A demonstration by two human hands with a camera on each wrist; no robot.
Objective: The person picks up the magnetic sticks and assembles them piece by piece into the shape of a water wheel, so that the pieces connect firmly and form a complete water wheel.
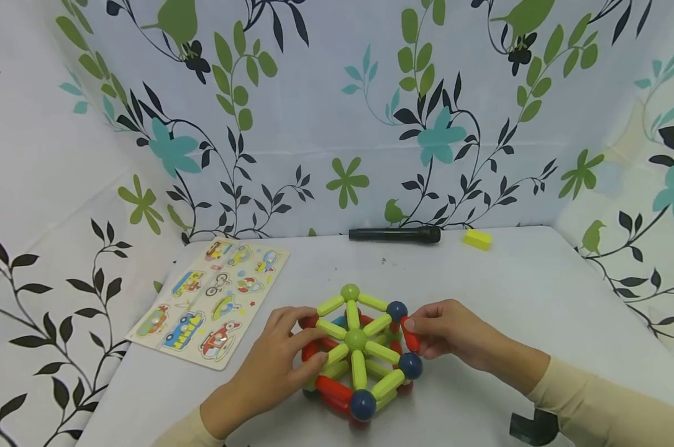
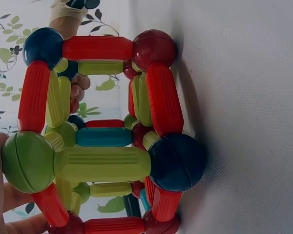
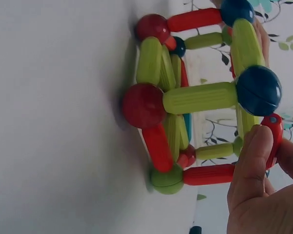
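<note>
Magnetic rod-and-ball frame of lime, red and blue plastic (image 1: pixel 359 357) is sitting lower centre of the head view on the white tabletop (image 1: pixel 538 292). Left hand (image 1: pixel 275 366) is bracing the frame's left side, fingers curled around its rods and gripping. Right hand (image 1: pixel 454 335) is pinching a loose red plastic rod (image 1: pixel 410 335) between thumb and fingers, right beside the frame's right edge, between two dark blue balls.

Judgement: the person is fitting that rod into the gap. Best to line both rod ends up with the balls, push along the rod axis, and keep the brace steady so the joints are not popping.

Counts in the head view:
- 2 hands
- 1 frame
- 1 loose red rod
- 1 vehicle-picture puzzle board (image 1: pixel 214 298), left of centre
- 1 black cylinder-shaped object (image 1: pixel 395 234), back centre
- 1 small yellow block (image 1: pixel 477 239), beside it

Rods inside the frame overlap; not countable.
</note>
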